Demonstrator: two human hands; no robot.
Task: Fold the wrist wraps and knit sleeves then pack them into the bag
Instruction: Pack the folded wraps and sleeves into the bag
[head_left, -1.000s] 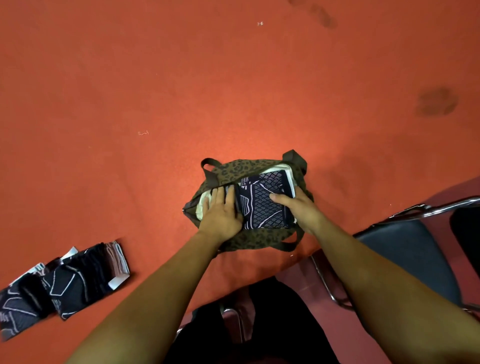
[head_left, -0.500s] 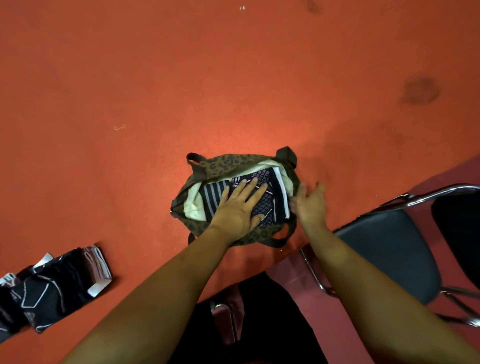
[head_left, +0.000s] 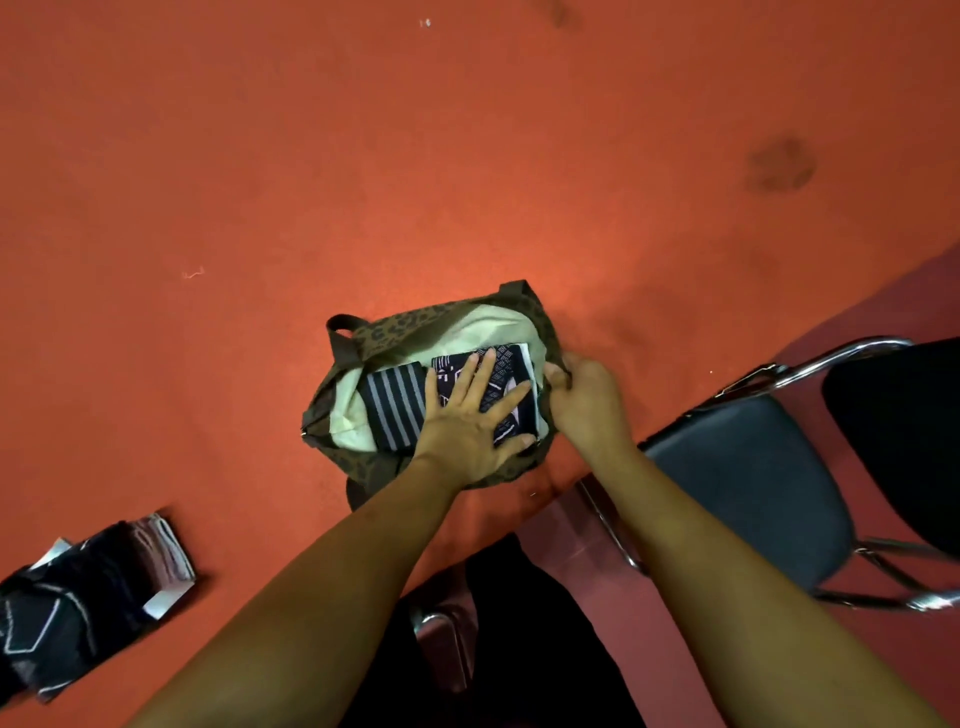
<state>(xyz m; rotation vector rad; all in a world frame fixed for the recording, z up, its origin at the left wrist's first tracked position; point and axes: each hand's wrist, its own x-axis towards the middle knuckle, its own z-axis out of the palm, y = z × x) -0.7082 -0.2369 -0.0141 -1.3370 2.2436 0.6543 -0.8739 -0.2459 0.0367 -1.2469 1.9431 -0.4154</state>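
Our left hand (head_left: 467, 421) presses spread fingers on the sleeve (head_left: 501, 364); our right hand (head_left: 584, 400) pinches the bag (head_left: 415, 325) rim. Open orange table (head_left: 363, 156) lies beyond, chair (head_left: 753, 467) right.

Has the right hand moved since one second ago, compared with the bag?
Yes. The right hand was on the patterned sleeve inside the bag; it has gone right, off the sleeve, and grips the bag's right rim.

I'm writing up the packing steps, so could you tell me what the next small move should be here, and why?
Probably lift the left hand off the patterned piece and reach for the folded pile on the orange surface. That piece already lies flat in the bag beside the striped one, while the right hand grips the bag's rim.
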